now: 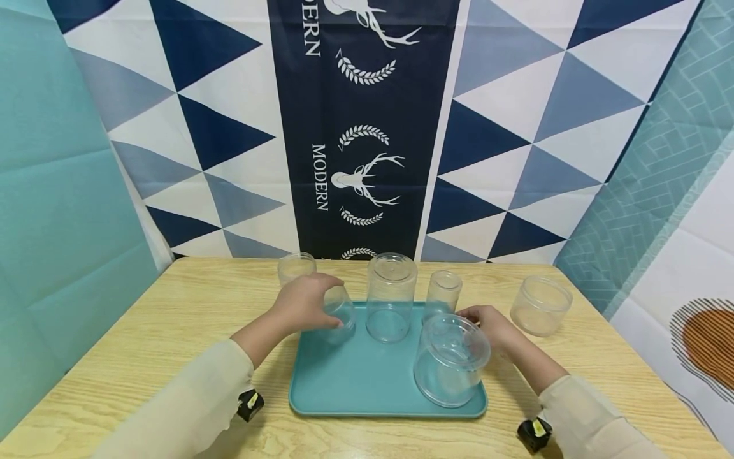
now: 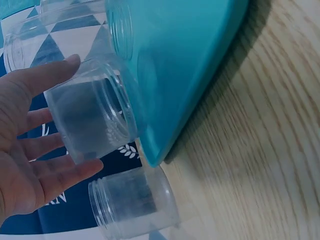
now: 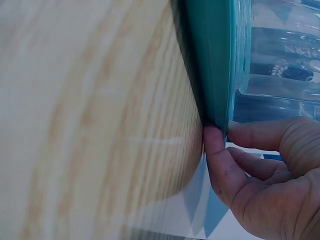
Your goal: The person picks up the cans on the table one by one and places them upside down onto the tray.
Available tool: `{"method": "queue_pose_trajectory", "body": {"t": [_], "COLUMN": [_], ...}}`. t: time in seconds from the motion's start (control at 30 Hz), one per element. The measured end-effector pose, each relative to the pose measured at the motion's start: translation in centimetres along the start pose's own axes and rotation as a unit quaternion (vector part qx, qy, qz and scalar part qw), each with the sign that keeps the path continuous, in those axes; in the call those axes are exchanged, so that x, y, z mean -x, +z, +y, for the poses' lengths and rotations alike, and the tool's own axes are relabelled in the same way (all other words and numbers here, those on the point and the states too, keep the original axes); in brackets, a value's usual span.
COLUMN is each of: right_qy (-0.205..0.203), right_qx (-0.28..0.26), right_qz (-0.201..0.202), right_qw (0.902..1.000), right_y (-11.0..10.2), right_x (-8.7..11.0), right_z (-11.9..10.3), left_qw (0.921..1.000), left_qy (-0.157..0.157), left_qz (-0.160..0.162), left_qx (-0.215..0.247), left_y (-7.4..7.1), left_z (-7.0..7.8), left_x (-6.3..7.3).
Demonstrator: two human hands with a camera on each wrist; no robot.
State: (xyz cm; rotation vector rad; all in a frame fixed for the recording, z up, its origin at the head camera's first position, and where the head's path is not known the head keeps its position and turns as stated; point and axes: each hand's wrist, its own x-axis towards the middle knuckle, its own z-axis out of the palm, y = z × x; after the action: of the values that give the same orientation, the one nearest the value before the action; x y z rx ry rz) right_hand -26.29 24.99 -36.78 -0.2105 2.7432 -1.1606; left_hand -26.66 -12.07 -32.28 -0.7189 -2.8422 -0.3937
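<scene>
A teal tray [image 1: 367, 382] lies on the table, with several clear jars on it. My left hand [image 1: 306, 303] spans a short clear jar [image 2: 90, 115] at the tray's back left, thumb on one side and fingers on the other. The jar's threaded rim faces the tray. At the tray's right edge, my right hand [image 1: 493, 328] pinches the rim between thumb and finger, as the right wrist view shows. Close to it stands a wide clear jar [image 1: 450, 376]. A tall clear jar [image 1: 390, 306] and a narrow one [image 1: 443, 296] stand along the tray's back.
Off the tray, one clear jar [image 1: 295, 264] stands behind my left hand, and another [image 1: 541, 306] stands on the table at the right. The wood-grain table [image 1: 189, 319] ends at a patterned cloth [image 1: 355, 127] hung behind it.
</scene>
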Motion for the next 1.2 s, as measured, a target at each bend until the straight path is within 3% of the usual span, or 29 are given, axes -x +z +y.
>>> {"method": "queue_pose_trajectory", "body": {"t": [0.2, 0.67, 1.2], "right_qy": [0.004, 0.002, 0.005], "right_qx": [0.001, 0.009, 0.009], "right_qz": [-0.003, -0.001, 0.002], "right_qw": [1.0, 1.0, 0.9999], "right_y": [0.0, 0.0, -0.1], "right_x": [0.1, 0.2, 0.2], "right_z": [-0.1, -0.1, -0.2], "left_qw": [0.9992, 0.9956, 0.9949], "left_qy": [0.009, 0.007, 0.012], "left_qz": [-0.03, -0.062, -0.065], "left_qx": [-0.026, -0.07, -0.076], "left_y": [0.4, 1.0, 1.4], "left_z": [0.5, 1.1, 1.0], "left_x": [-0.5, -1.2, -1.3]}}
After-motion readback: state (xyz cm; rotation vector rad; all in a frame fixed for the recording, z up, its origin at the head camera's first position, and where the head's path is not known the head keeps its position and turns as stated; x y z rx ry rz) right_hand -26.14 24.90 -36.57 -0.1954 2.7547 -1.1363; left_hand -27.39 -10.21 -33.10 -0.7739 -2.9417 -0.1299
